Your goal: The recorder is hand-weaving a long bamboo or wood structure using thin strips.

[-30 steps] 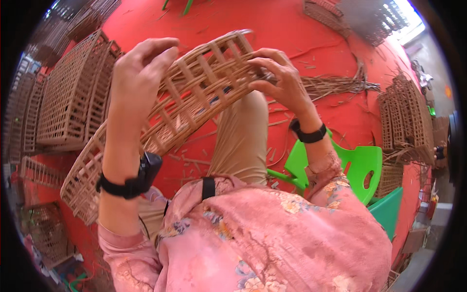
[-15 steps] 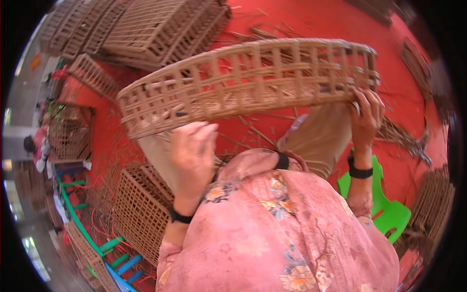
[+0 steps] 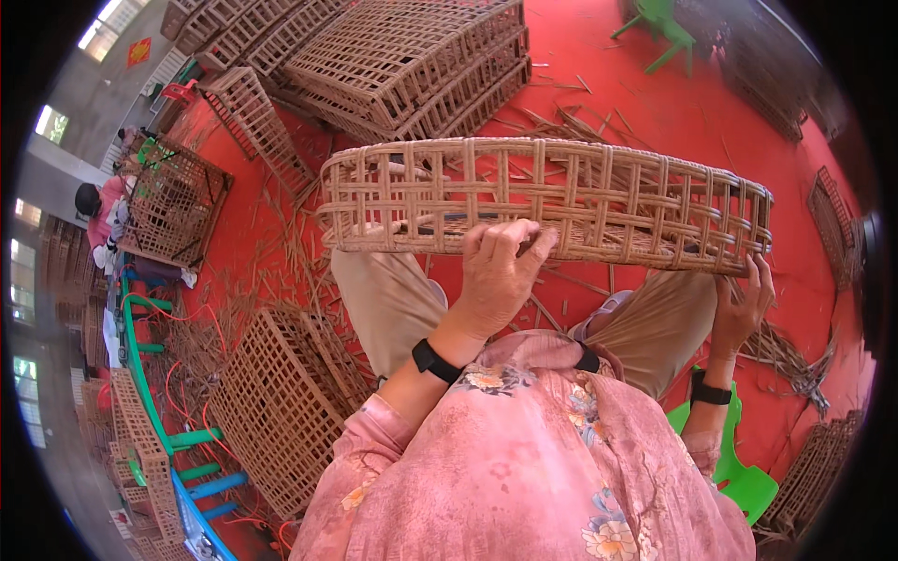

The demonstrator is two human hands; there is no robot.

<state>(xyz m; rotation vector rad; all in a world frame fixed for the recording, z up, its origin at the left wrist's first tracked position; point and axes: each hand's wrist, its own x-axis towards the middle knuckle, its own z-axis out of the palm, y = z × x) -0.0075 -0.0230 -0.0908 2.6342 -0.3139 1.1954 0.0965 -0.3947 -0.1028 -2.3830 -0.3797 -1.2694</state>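
Observation:
A long, shallow woven wicker basket (image 3: 645, 201) with open lattice sides lies across my knees. My left hand (image 3: 503, 273) pinches its near lower edge a little left of the middle, fingers bent and thumb alongside. At the basket's right corner, my right hand (image 3: 745, 307) holds the lower edge with its fingertips. Parts of both hands' grips are hidden behind the weave. Each wrist wears a black band.
Stacked wicker baskets (image 3: 402, 65) stand beyond at the left; another lattice basket (image 3: 281, 402) rests by my left side. Cane scraps litter the red floor (image 3: 599, 84). A green chair (image 3: 739, 467) is at my right. Another person (image 3: 101, 210) sits far left.
My left hand, blurred and apart from the basket before, has moved right onto its near edge. The basket's left end has risen, and the whole view has shifted.

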